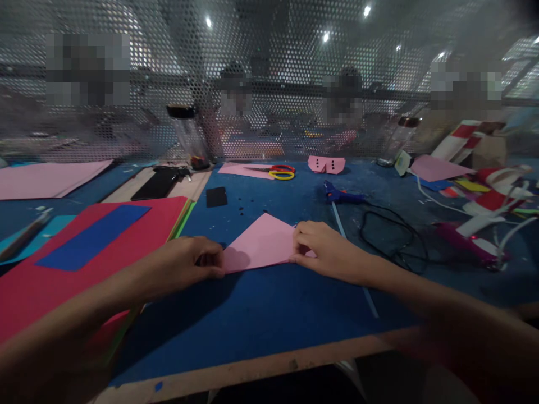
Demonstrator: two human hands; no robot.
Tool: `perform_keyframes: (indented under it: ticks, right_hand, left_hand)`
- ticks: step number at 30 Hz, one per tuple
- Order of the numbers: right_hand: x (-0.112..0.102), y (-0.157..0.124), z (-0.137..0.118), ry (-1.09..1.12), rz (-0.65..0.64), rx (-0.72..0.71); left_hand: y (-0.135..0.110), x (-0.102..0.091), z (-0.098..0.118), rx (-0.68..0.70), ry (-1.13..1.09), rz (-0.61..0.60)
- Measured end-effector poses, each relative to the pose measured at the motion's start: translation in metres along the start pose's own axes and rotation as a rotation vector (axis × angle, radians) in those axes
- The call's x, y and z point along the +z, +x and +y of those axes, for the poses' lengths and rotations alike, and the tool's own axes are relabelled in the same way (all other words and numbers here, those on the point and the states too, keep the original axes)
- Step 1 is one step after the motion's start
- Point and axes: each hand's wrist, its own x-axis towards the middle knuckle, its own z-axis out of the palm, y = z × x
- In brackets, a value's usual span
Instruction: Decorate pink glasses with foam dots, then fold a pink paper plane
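Note:
A sheet of pink paper (261, 242), folded into a triangle, lies on the blue tabletop in front of me with its peak pointing away. My left hand (197, 258) pinches its left corner between thumb and fingers. At the opposite corner, my right hand (314, 247) is closed on the paper, and a small pink tip shows below the fingers. The folded edge between the hands runs nearly straight and faces me. Just beyond the peak are a black paper square (216, 197) and several tiny black scraps.
Red paper sheets (138, 224) with a blue strip (95, 238) are stacked at left. Farther back lie scissors (281, 172), a pink cut-out (326, 164) and a phone (155, 184). At right, a blue glue gun (343, 195) trails its black cord (393, 216). A perforated metal screen (269, 112) stands behind.

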Motion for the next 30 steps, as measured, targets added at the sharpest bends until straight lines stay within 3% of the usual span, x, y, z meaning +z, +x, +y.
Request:
perform_keyframes:
  ticks: [16, 22, 26, 30]
  right_hand:
    - [-0.001, -0.001, 0.001, 0.019, -0.001, -0.005]
    - [-0.001, 0.000, 0.000, 0.016, 0.002, -0.021]
    - [0.000, 0.000, 0.000, 0.011, -0.001, -0.025]
    - [0.000, 0.000, 0.001, 0.008, 0.004, -0.024]
  left_hand:
    - [-0.005, -0.005, 0.001, -0.020, -0.016, -0.040]
    - [0.004, 0.011, 0.028, 0.040, -0.090, 0.160]
    - [0.019, 0.025, 0.046, 0.142, -0.085, 0.157]
    - [0.028, 0.036, 0.047, 0.151, -0.014, 0.205]
